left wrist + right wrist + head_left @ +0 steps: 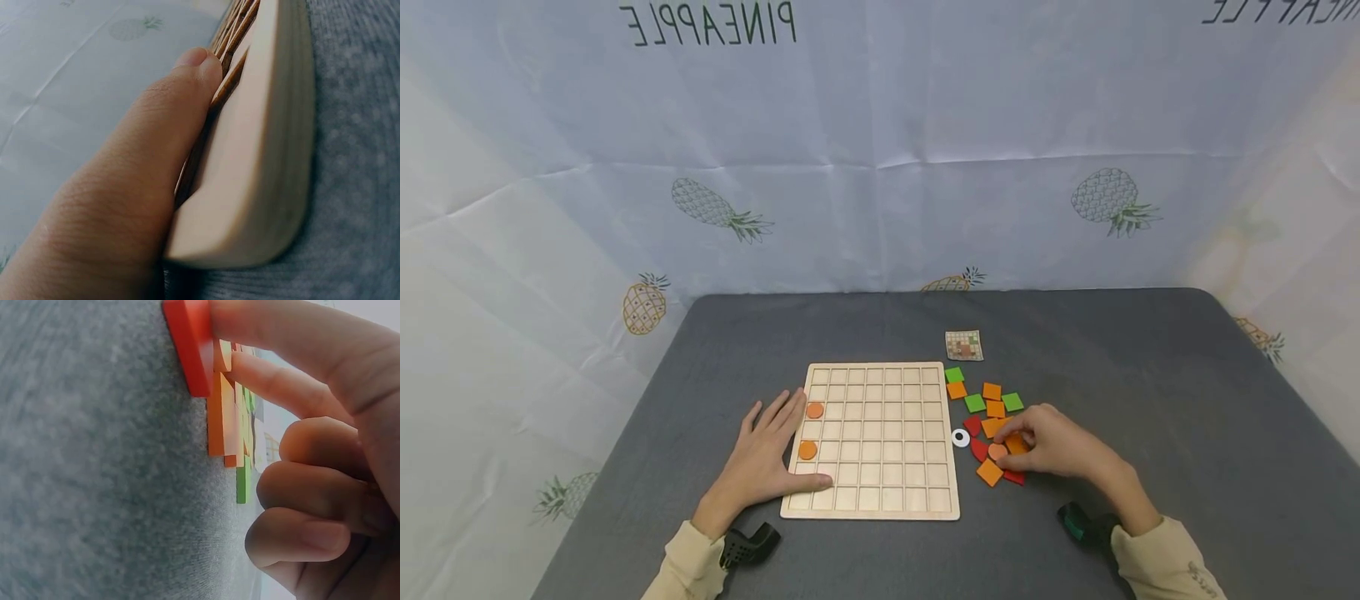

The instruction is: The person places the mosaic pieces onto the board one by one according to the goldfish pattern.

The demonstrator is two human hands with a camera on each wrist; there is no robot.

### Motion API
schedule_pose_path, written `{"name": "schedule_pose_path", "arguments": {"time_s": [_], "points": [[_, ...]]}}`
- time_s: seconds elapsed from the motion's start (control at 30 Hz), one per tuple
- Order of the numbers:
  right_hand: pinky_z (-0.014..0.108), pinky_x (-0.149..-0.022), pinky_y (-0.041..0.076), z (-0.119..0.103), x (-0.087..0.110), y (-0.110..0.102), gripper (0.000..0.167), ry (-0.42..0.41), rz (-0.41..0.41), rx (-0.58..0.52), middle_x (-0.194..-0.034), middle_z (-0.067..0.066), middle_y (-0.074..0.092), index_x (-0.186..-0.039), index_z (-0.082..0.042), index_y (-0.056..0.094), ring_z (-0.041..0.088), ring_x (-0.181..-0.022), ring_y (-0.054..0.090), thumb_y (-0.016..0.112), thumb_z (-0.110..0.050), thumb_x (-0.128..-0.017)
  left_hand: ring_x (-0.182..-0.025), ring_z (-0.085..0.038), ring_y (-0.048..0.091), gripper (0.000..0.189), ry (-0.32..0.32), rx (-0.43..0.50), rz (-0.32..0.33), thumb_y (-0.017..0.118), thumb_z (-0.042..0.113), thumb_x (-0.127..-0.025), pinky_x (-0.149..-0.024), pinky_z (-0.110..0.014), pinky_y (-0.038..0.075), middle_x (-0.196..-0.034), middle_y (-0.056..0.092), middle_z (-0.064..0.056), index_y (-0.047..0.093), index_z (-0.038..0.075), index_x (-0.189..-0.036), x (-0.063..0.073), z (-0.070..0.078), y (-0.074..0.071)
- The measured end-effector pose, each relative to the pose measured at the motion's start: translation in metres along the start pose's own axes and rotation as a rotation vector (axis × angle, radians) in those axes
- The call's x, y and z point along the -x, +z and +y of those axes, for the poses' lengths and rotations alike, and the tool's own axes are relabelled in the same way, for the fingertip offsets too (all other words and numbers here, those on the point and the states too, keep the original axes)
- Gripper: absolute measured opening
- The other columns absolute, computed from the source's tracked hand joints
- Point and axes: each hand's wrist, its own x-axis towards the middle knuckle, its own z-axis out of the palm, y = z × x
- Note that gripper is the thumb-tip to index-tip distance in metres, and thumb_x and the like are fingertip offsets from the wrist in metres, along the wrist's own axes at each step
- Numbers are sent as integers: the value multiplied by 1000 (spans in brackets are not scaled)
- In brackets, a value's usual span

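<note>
A wooden grid board (880, 487) lies on the grey table, with two orange discs (815, 410) (807, 450) in its left column. My left hand (767, 454) lies flat at the board's left edge, fingers straight and thumb across the bottom-left cells. In the left wrist view the thumb (137, 175) presses on the board (262, 156). My right hand (1009, 450) curls over a pile of tiles and pinches an orange disc (997, 451) between thumb and forefinger. The right wrist view shows a finger (300, 337) touching a red tile (190, 344) beside orange tiles (215, 412).
The pile right of the board holds green squares (975, 403), orange squares (992, 391), red pieces (973, 425) and a white ring (961, 437). A small pattern card (964, 345) lies behind it. Pineapple-printed sheets wall the table on three sides.
</note>
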Motion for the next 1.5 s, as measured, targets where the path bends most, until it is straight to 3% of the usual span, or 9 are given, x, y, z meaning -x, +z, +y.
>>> {"name": "schedule_pose_path", "arguments": {"time_s": [0.43,0.8,0.97,1.2,1.5], "points": [[19,-50,23,-4,2,-2,23,-8,25,17,-57,-18,31,-106,-7,86,-2,-47,26,86,-26,-93,-162,-48,35,137,13,8,26,59,100,-76,-127,-78,13,-176,38,-19,32,4,-171,2,0,0],[18,-48,23,-17,-3,0,23,-21,106,44,-54,-16,31,-104,-8,87,-2,-44,25,88,-27,-91,-161,-49,36,139,24,-1,39,53,103,-76,-126,-79,15,-175,39,-20,32,4,-171,2,0,0],[18,-49,23,-25,-11,5,21,-56,123,28,-55,-16,29,-104,-7,87,-3,-46,24,88,-23,-91,-161,-49,36,139,31,-16,36,52,104,-76,-125,-79,17,-175,39,-19,32,4,-171,2,0,1],[17,-49,20,-46,-26,11,16,-104,136,25,-54,-15,26,-103,-9,87,-3,-45,18,84,-23,-96,-161,-50,36,148,70,-29,41,40,111,-72,-123,-80,18,-175,39,-21,31,0,-170,1,0,0],[16,-51,20,-78,-55,27,16,-165,135,54,-51,-17,25,-106,-8,87,-2,-45,19,84,-18,-94,-163,-49,32,144,59,-7,15,54,105,-74,-124,-81,14,-177,33,-20,28,1,-171,0,1,-2]]}}
